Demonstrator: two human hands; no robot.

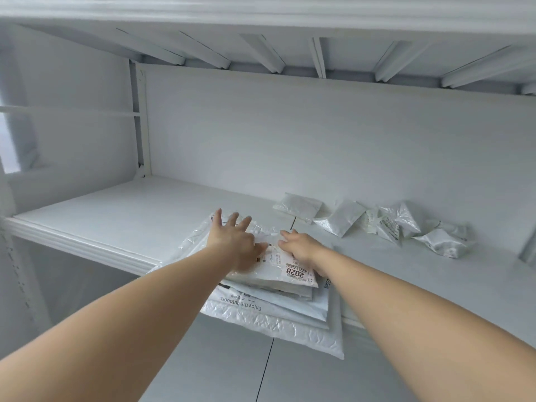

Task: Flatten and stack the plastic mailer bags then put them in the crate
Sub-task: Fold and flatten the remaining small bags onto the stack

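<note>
Head view, hands (236, 242) (301, 249) pressing mailer stack (275, 311)

Left hand (235, 242) and right hand (301, 248) hide much of the top mailer bag (272, 275), its label (298, 271) small print unreadable, while a pale object (528, 250) is cut off at right.

shelf (116, 216): we see a white board with a moulded front edge that runs from the left toward the middle.
joint (293, 223): a short dark gap across the shelf, near its middle.
back panel (319, 140): plain white, standing along the shelf's rear edge.
post (142, 120): white upright at the shelf's rear left corner.
bar (72, 110): thin and white, running left from the post.
upper shelf (261, 13): white, overhead.
braces (272, 56): we make out several white ribs under the upper shelf.
lower surface (217, 372): grey, below the shelf's front edge, crossed by a dark line (265, 369).
grey thing (528, 250): at the shelf's right end, cut off; we cannot tell what it is.
</note>
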